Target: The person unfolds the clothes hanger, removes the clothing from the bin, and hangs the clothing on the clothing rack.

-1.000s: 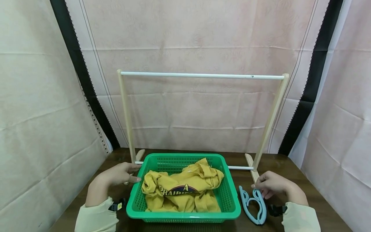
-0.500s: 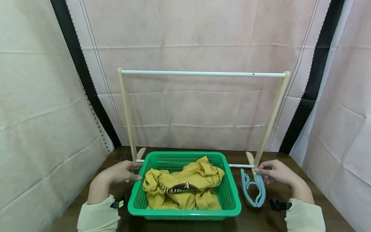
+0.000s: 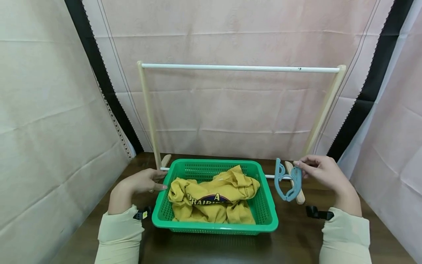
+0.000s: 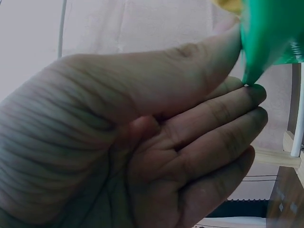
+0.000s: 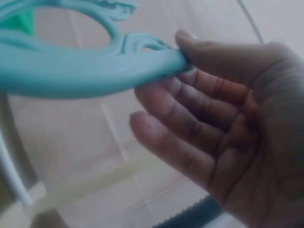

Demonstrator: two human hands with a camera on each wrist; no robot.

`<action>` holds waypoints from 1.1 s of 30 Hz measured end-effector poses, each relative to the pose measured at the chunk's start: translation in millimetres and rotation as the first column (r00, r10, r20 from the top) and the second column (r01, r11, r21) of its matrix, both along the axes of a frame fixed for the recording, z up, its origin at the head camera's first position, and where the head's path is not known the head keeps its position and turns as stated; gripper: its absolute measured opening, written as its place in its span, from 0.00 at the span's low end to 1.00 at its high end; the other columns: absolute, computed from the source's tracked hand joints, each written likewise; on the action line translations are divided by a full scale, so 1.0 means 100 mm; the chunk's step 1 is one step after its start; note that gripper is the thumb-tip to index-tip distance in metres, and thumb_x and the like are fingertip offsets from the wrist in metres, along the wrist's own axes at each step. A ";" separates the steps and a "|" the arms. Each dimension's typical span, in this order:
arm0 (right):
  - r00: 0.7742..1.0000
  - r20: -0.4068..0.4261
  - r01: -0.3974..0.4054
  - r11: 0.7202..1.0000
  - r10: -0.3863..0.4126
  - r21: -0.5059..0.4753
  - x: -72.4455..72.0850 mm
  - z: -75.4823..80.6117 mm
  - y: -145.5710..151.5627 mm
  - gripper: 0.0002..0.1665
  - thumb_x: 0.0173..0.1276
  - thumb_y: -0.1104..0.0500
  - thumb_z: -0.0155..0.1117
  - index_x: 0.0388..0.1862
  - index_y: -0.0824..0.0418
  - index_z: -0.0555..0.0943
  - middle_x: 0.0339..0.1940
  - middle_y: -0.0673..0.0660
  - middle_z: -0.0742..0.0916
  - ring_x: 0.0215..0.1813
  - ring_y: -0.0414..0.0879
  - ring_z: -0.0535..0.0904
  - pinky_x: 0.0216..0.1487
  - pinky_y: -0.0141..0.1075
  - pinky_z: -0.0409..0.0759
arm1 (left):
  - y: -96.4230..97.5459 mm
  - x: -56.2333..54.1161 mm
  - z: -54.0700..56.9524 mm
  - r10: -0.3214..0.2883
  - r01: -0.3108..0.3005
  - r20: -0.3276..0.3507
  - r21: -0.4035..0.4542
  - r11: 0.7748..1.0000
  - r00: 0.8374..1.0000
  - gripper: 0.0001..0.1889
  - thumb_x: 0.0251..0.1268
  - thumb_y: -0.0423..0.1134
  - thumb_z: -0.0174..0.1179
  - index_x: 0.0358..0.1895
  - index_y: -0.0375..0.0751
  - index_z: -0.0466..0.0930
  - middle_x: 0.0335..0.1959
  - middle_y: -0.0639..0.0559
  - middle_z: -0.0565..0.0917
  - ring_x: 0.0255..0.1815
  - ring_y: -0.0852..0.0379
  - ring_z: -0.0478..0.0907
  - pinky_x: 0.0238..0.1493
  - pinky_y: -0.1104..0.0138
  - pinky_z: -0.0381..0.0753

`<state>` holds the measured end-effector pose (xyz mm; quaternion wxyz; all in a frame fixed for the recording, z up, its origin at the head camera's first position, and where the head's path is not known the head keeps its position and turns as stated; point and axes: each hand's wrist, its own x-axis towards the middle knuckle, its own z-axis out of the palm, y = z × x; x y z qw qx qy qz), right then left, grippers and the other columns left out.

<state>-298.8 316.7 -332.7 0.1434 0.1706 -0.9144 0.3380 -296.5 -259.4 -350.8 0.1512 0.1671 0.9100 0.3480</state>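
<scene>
My right hand [image 3: 324, 172] pinches one end of a light blue folded plastic hanger [image 3: 297, 183] between thumb and fingers, to the right of the basket. In the right wrist view the hanger [image 5: 85, 71] reaches leftward from the fingertips, and the other fingers spread loosely. My left hand [image 3: 140, 181] touches the left rim of the green plastic basket [image 3: 214, 227], its fingers nearly straight. The left wrist view has the thumb and fingertips against the green rim [image 4: 256, 42]. A crumpled yellow garment with dark lettering [image 3: 211, 200] lies inside the basket.
A rack stands behind the basket, with a white top bar [image 3: 237, 68], cream posts [image 3: 150, 113] and a low crossbar partly hidden by the basket. Pale cloth walls [image 3: 244, 110] surround the dark brown table [image 3: 211, 253] at the back and sides.
My right hand has lifted the blue hanger up and away from the table. The left hand stays at the basket's rim. The whole head view has tilted down a little.
</scene>
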 end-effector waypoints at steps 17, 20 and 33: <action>0.995 -0.051 -0.095 0.982 0.088 -0.164 -0.04 -0.02 -0.49 0.14 0.75 0.49 0.63 0.43 0.59 0.86 0.28 0.54 0.87 0.29 0.47 0.85 0.32 0.36 0.83 | 0.02 0.00 -0.05 0.039 -0.040 0.016 0.028 0.999 0.999 0.37 0.67 0.39 0.67 0.74 0.29 0.62 0.72 0.31 0.67 0.69 0.35 0.69 0.55 0.51 0.81; 0.994 -0.065 -0.094 0.979 0.083 -0.182 -0.04 0.00 -0.57 0.14 0.75 0.49 0.64 0.42 0.59 0.86 0.27 0.54 0.87 0.28 0.48 0.85 0.32 0.36 0.84 | 0.02 0.01 -0.05 0.047 -0.047 0.014 0.031 0.998 0.999 0.37 0.67 0.39 0.67 0.74 0.28 0.62 0.72 0.30 0.67 0.69 0.34 0.68 0.55 0.51 0.81; 0.970 -0.239 -0.103 0.953 0.034 -0.283 -0.05 0.08 -0.86 0.10 0.73 0.53 0.67 0.38 0.58 0.87 0.26 0.51 0.88 0.27 0.50 0.84 0.31 0.33 0.82 | 0.00 0.00 -0.04 0.039 -0.040 0.017 0.041 0.998 0.999 0.38 0.66 0.39 0.68 0.74 0.26 0.61 0.72 0.30 0.67 0.70 0.34 0.68 0.54 0.51 0.81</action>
